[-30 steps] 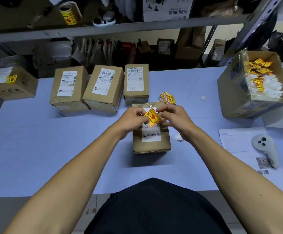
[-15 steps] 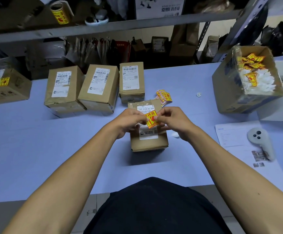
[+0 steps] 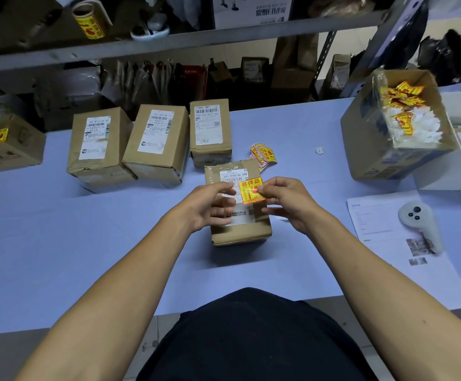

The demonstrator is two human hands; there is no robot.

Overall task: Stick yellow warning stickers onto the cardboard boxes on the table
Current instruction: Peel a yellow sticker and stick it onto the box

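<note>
Holding a yellow sticker (image 3: pixel 252 190) over the near box (image 3: pixel 240 229), the right hand (image 3: pixel 288 203) pinches its right edge between thumb and forefinger. The left hand (image 3: pixel 207 206), fingers curled, meets the sticker's left edge; whether it grips the sticker or a clear backing film cannot be told, since glare blurs that spot. Both hands hide most of the box's white label (image 3: pixel 234 176), so only its top line of digits and a strip near the lower edge can be read. Whether the sticker touches the box top or hangs just above it cannot be told.

Behind the near box, three boxes (image 3: pixel 155 141) stand in a row on the blue table (image 3: pixel 59 243), each bearing a white label; their small print is too fine to read. A fifth box (image 3: pixel 12 144) at far left, partly cut by the frame edge, carries a yellow sticker on its top. Loose stickers (image 3: pixel 263 155) lie just beyond the near box, overlapping so that their number is unclear. At right, an open carton (image 3: pixel 388 158) holds crumpled yellow and white scraps; a white box beside it is cut off. A controller (image 3: pixel 419 221) rests on a printed sheet (image 3: pixel 383 243). On the dim shelf (image 3: pixel 196 39) above, a sticker roll (image 3: pixel 90 22) shows; other items there are hard to make out.
</note>
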